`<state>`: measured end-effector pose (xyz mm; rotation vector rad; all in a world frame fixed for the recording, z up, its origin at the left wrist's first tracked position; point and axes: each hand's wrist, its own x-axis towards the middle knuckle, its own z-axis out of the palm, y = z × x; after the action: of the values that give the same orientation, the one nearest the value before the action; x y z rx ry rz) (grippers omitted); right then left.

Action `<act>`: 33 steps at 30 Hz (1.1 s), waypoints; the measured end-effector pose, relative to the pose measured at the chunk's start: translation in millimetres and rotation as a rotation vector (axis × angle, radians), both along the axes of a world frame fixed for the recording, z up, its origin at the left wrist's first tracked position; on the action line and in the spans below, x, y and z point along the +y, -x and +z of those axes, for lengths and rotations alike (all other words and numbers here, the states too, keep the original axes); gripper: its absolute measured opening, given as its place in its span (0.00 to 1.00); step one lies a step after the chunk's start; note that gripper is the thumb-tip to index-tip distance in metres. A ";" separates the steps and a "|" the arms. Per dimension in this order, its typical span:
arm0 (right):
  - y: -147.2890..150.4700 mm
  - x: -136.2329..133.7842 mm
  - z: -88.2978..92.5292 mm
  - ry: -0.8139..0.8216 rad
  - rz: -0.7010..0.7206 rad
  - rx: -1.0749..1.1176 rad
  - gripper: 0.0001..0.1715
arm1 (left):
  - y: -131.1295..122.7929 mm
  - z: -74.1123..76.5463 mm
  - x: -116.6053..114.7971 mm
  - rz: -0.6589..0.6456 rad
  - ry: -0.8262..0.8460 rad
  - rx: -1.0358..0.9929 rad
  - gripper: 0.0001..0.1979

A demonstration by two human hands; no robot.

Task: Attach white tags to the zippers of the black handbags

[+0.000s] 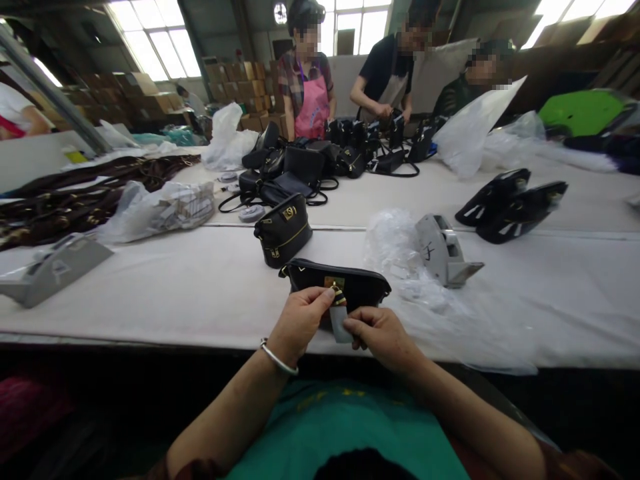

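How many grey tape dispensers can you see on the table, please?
2: one dispenser at the left edge, another dispenser on the right, beside crumpled clear plastic. More could be hidden.

The head view looks forward and down over the table.

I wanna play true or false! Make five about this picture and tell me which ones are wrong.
1. Both hands, left hand and right hand, are at a pale strip in front of a black bag. True.
2. The bangle is on the right wrist. False: the silver bangle is on the left wrist.
3. Another bag, with gold zippers, stands just beyond the one being handled. True.
4. The pink apron is worn by someone across the table. True.
5. Both tape dispensers are right of the hands. False: one gray dispenser is on the left, another on the right.
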<state>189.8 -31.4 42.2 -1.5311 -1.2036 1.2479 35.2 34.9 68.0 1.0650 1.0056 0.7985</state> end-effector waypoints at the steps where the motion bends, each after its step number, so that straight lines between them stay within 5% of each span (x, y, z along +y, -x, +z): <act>1: 0.6 0.5 -0.2 -0.003 -0.004 0.004 0.14 | 0.5 -0.1 0.1 -0.002 -0.003 0.003 0.18; 19: 8.5 3.7 5.3 0.023 -0.160 0.143 0.19 | 5.3 -2.6 3.5 -0.052 -0.082 0.070 0.17; 26: 12.5 7.0 2.2 -0.043 -0.163 0.074 0.18 | 7.4 0.8 -0.7 -0.024 -0.083 0.048 0.18; 33: 15.8 7.7 1.0 -0.188 -0.139 -0.107 0.17 | 12.7 -11.5 -11.5 0.043 -0.009 -0.084 0.22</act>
<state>174.0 -23.7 43.2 -1.5288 -1.2239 0.9451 22.5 23.5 56.5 1.0129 0.9572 0.8764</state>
